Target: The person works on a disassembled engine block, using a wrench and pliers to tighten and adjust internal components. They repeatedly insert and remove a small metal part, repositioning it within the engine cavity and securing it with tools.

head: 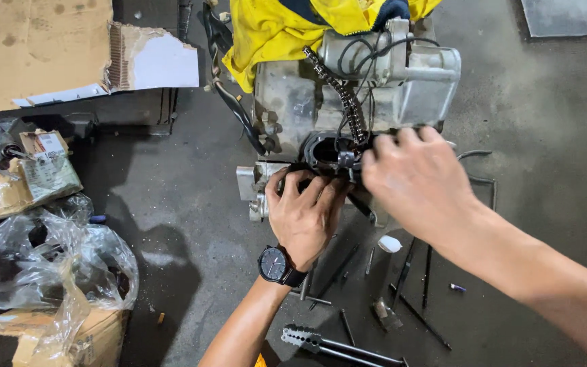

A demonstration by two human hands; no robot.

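Nearest the camera, the right forearm crosses the lower right corner, leading up to the right hand (419,180), which lies palm down over the front of a grey engine block (348,102) standing on the concrete floor (545,136). Its fingers are bent and close together, their tips pressed at the rim of the round cylinder opening (324,151); what they pinch, if anything, is hidden beneath the hand. Just beside it, the left hand (304,211), with a dark wristwatch (274,264) on the wrist, curls its fingers onto a dark part at the lower edge of the same opening, gripping it from below. A timing chain (338,92) runs down the block's face from the top and ends between the two hands. Yellow cloth (273,30) drapes over the block's top left, and black cables (236,109) hang down its left side. On the floor below the hands lie thin metal rods (416,299), a small white piece (389,243) and pliers (334,346). Well apart at the left sit a crumpled clear plastic bag (56,265) and torn cardboard (42,47).
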